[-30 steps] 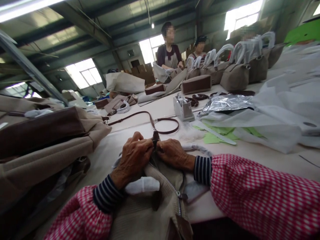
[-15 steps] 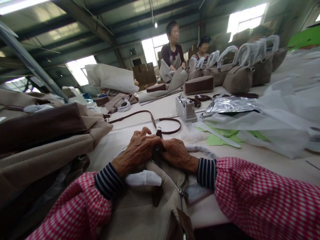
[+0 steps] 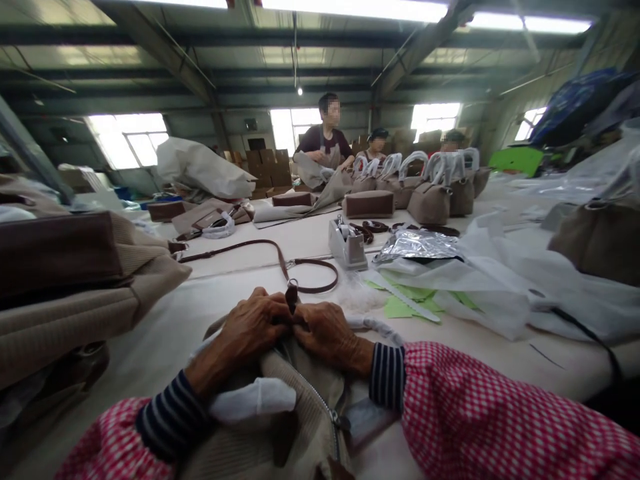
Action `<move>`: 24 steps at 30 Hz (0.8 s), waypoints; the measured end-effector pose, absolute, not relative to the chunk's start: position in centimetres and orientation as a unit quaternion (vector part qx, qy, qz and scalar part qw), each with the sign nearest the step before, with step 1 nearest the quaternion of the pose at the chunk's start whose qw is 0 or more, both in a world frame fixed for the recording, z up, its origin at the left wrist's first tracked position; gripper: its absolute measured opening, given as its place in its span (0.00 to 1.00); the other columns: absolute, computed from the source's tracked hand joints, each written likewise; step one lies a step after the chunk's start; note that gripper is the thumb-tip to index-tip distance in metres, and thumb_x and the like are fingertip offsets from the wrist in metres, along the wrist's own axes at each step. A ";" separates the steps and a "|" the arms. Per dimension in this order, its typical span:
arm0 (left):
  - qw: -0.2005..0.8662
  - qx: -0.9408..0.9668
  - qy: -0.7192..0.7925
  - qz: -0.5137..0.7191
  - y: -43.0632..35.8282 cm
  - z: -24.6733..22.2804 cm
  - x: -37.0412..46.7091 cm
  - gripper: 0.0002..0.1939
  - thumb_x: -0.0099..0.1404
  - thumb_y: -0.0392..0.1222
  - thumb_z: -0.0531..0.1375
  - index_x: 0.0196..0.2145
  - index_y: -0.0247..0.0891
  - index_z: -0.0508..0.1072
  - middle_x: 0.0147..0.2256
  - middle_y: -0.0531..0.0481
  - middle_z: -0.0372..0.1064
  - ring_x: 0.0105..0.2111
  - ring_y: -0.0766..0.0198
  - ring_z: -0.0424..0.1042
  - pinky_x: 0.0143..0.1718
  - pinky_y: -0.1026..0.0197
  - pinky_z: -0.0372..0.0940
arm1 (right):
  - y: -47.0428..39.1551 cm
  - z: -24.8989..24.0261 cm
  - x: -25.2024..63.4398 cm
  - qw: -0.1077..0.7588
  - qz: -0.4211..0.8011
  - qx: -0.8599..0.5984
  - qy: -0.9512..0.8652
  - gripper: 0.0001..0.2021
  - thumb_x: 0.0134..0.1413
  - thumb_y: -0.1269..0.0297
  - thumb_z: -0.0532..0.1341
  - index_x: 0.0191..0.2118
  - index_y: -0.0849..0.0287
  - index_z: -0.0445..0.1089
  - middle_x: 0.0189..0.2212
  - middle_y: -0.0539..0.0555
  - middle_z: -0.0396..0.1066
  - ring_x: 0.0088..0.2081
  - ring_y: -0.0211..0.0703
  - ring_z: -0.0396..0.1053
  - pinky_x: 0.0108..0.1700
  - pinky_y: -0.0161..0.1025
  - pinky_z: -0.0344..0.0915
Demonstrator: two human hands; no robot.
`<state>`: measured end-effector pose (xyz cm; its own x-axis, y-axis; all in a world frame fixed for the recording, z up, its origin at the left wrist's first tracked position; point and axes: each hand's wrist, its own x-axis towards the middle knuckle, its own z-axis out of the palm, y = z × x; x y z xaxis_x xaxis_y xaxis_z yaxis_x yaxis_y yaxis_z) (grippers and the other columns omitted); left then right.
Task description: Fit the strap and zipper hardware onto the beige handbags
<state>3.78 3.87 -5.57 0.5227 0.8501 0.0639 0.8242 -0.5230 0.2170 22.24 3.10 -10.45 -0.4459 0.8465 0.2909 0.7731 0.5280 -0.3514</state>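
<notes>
A beige ribbed handbag (image 3: 243, 450) lies in front of me, its metal zipper (image 3: 314, 395) running lengthwise. My left hand (image 3: 253, 327) and my right hand (image 3: 330, 333) meet at its far end, fingers pinched around a dark brown leather tab (image 3: 291, 298). A metal ring (image 3: 293, 284) stands up from the tab. What the fingertips press is partly hidden. One bag handle, wrapped in white (image 3: 257, 397), lies under my left wrist; another wrapped handle (image 3: 377, 325) curves beyond my right hand. A brown strap (image 3: 275, 248) loops on the table close to the ring.
Stacked handbags (image 3: 55, 260) rise at the left. Ahead stand a tape dispenser (image 3: 349, 243), silver packaging (image 3: 417, 245) and green sheets (image 3: 400, 307). White wrapping (image 3: 500, 293) spreads to the right. Finished-looking bags (image 3: 430, 201) line the far side, where a co-worker (image 3: 327, 143) handles material.
The head view has levelled and swung right, bringing another bag into view at the right. Both hands keep their pinch at the bag's far end.
</notes>
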 end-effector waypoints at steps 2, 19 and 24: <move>0.069 0.865 0.490 0.087 3.8 -5.9 3.8 0.11 0.67 0.37 0.57 0.35 0.45 0.80 0.43 0.51 0.76 0.46 0.52 0.66 0.44 0.53 0.60 | 3.0 -10.4 22.3 0.216 0.085 -0.467 -0.853 0.05 0.63 0.67 0.62 0.42 0.60 0.74 0.38 0.56 0.80 0.38 0.45 0.75 0.37 0.39 0.55; 0.003 0.868 0.473 0.152 4.6 -8.9 2.8 0.11 0.71 0.38 0.52 0.33 0.42 0.73 0.40 0.47 0.71 0.45 0.52 0.66 0.44 0.53 0.64 | 6.7 1.3 38.9 0.257 -0.066 -0.626 -0.733 0.11 0.63 0.69 0.57 0.39 0.61 0.79 0.33 0.54 0.79 0.35 0.43 0.74 0.39 0.36 0.63; 0.034 0.870 0.457 0.184 5.1 -10.2 1.8 0.10 0.69 0.40 0.55 0.33 0.45 0.75 0.38 0.48 0.73 0.44 0.54 0.70 0.42 0.56 0.68 | 16.0 0.5 40.4 0.175 -0.070 -0.659 -0.728 0.09 0.64 0.71 0.61 0.45 0.62 0.79 0.49 0.59 0.77 0.50 0.49 0.74 0.53 0.42 0.67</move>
